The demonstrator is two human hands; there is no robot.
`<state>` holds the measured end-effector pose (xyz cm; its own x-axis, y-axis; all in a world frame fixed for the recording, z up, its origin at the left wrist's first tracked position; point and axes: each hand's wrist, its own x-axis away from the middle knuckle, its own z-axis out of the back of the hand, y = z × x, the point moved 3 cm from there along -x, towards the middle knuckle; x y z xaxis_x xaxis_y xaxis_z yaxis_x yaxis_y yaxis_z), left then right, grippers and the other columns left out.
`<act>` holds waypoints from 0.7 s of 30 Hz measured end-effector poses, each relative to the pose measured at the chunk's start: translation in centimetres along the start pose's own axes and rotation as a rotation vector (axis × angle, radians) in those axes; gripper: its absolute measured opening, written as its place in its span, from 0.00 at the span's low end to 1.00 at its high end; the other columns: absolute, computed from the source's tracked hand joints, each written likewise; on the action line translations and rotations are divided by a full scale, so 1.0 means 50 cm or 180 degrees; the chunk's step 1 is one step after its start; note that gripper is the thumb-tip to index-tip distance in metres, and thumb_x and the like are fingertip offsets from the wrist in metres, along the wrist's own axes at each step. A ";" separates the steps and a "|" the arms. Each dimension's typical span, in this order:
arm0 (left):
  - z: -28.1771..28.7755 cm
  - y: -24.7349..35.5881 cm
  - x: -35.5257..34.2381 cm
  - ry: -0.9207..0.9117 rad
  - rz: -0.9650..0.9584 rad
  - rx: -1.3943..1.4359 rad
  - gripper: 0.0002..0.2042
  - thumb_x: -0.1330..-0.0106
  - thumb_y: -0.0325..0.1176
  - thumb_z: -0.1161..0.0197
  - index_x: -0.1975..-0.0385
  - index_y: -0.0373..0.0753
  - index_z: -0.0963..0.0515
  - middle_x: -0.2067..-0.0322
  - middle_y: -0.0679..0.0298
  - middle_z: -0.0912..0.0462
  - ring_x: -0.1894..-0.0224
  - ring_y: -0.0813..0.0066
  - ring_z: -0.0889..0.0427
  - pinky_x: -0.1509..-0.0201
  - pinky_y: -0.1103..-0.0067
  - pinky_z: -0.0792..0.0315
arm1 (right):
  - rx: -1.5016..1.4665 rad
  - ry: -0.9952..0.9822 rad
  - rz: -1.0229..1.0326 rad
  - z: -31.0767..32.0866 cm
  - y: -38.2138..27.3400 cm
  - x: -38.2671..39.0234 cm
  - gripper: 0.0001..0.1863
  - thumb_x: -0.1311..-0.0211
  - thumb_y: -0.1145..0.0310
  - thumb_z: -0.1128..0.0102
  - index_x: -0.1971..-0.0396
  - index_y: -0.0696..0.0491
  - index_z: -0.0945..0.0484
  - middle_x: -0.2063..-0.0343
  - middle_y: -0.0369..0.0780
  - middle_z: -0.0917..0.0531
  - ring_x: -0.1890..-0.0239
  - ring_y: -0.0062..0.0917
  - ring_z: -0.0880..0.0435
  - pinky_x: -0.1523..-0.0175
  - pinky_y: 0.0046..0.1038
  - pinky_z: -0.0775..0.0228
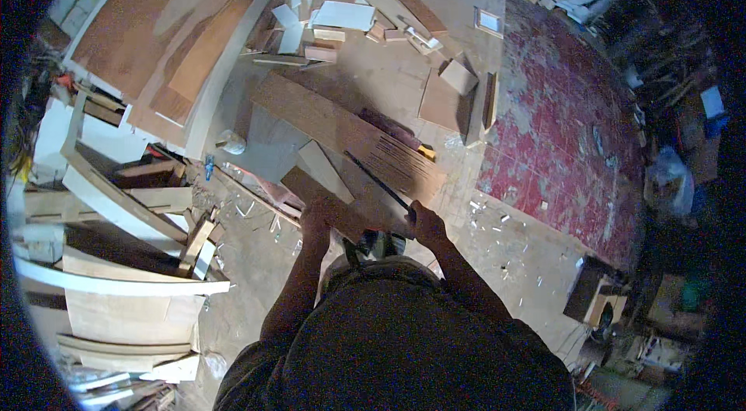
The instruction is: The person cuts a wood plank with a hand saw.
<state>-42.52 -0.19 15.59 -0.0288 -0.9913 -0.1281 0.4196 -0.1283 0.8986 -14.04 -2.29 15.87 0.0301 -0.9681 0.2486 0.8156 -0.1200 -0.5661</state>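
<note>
My right hand is closed around the near end of a long, thin, dark rod-like tool. The tool slants away to the far left, and its exact kind is too dim to make out. My left hand grips the near left edge of a short brown wooden board, held close in front of my body. Beside that board lies a paler wood strip. Beyond both hands a long brown plank lies at a slant, with dark lines across its right part. A yellow-ended object rests by its far edge.
Wood offcuts and white panel pieces are scattered at the far side. Large brown sheets lean at the far left. Curved wooden parts are piled at left. A worn red surface spreads to the right. A small white cup-like container stands left.
</note>
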 end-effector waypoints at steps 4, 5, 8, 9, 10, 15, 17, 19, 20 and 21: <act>0.020 -0.020 0.057 0.0509 0.1321 0.2156 0.16 0.33 0.39 0.45 0.53 0.34 0.28 0.60 0.60 0.21 0.57 0.69 0.22 0.54 0.72 0.27 | 0.0167 -0.0170 0.0239 -0.069 0.088 -0.006 0.12 0.42 0.62 0.45 0.63 0.52 0.30 0.70 0.48 0.20 0.65 0.43 0.20 0.60 0.41 0.29; 0.023 -0.019 0.071 0.0698 0.1360 0.2390 0.16 0.33 0.39 0.45 0.53 0.34 0.28 0.60 0.60 0.21 0.57 0.69 0.22 0.54 0.72 0.27 | 0.0078 -0.0189 0.0394 -0.085 0.100 -0.007 0.12 0.42 0.62 0.45 0.63 0.52 0.30 0.70 0.48 0.20 0.65 0.43 0.20 0.60 0.41 0.29; 0.036 -0.014 0.125 0.1273 0.1545 0.2130 0.17 0.32 0.41 0.45 0.52 0.34 0.29 0.60 0.61 0.22 0.58 0.69 0.22 0.54 0.73 0.27 | 0.0260 -0.0024 0.0473 -0.105 0.126 -0.019 0.17 0.47 0.65 0.42 0.56 0.51 0.26 0.65 0.48 0.21 0.58 0.44 0.22 0.55 0.43 0.29; 0.035 -0.011 0.139 0.1327 0.1577 0.2286 0.17 0.32 0.39 0.46 0.51 0.34 0.29 0.58 0.60 0.21 0.57 0.69 0.22 0.52 0.74 0.27 | 0.0122 0.0429 0.0645 -0.101 0.122 -0.021 0.18 0.48 0.66 0.42 0.56 0.52 0.26 0.64 0.47 0.21 0.58 0.44 0.22 0.55 0.43 0.29; 0.035 -0.010 0.153 0.1407 0.1711 0.2354 0.17 0.33 0.38 0.46 0.50 0.33 0.28 0.56 0.59 0.21 0.56 0.70 0.22 0.50 0.75 0.27 | 0.0144 0.0531 0.0784 -0.092 0.121 -0.027 0.17 0.49 0.65 0.41 0.57 0.51 0.25 0.64 0.47 0.21 0.59 0.44 0.22 0.56 0.43 0.29; 0.021 0.013 0.191 0.1651 0.1766 0.2992 0.16 0.31 0.37 0.49 0.50 0.33 0.28 0.56 0.60 0.22 0.55 0.70 0.22 0.51 0.75 0.27 | 0.0665 0.0436 0.0612 -0.038 0.088 -0.038 0.17 0.50 0.65 0.38 0.58 0.51 0.24 0.64 0.47 0.21 0.60 0.45 0.23 0.55 0.43 0.31; 0.012 0.028 0.192 0.1583 0.1932 0.2901 0.16 0.32 0.39 0.45 0.51 0.33 0.30 0.59 0.61 0.22 0.57 0.71 0.22 0.54 0.74 0.27 | 0.1256 0.1289 0.1199 0.004 0.058 -0.026 0.18 0.51 0.65 0.36 0.58 0.51 0.23 0.62 0.46 0.22 0.60 0.44 0.25 0.52 0.41 0.33; 0.008 0.052 0.185 0.1612 0.1829 0.2802 0.18 0.33 0.39 0.44 0.50 0.33 0.30 0.58 0.61 0.23 0.56 0.70 0.23 0.53 0.73 0.27 | 0.1059 0.1082 0.0815 0.029 0.050 -0.021 0.23 0.51 0.66 0.35 0.52 0.51 0.25 0.56 0.44 0.23 0.56 0.44 0.26 0.48 0.40 0.36; 0.005 0.066 0.178 0.1535 0.1777 0.2941 0.18 0.33 0.39 0.43 0.50 0.33 0.30 0.58 0.61 0.23 0.56 0.70 0.23 0.52 0.72 0.27 | 0.0473 0.0682 0.1092 0.035 0.040 -0.016 0.24 0.47 0.63 0.38 0.49 0.51 0.27 0.52 0.44 0.25 0.52 0.43 0.27 0.46 0.40 0.37; 0.001 0.082 0.171 0.1449 0.1724 0.3080 0.19 0.33 0.39 0.43 0.49 0.33 0.30 0.57 0.61 0.22 0.55 0.69 0.23 0.51 0.72 0.28 | -0.0146 0.0495 0.1486 0.045 0.027 -0.008 0.26 0.42 0.59 0.40 0.45 0.51 0.30 0.48 0.44 0.27 0.49 0.43 0.27 0.43 0.40 0.37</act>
<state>-41.11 -9.18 18.19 0.3463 -0.8472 0.4029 -0.5837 0.1416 0.7995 -11.64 -1.57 16.77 0.2968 -0.9418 -0.1582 0.7092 0.3283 -0.6239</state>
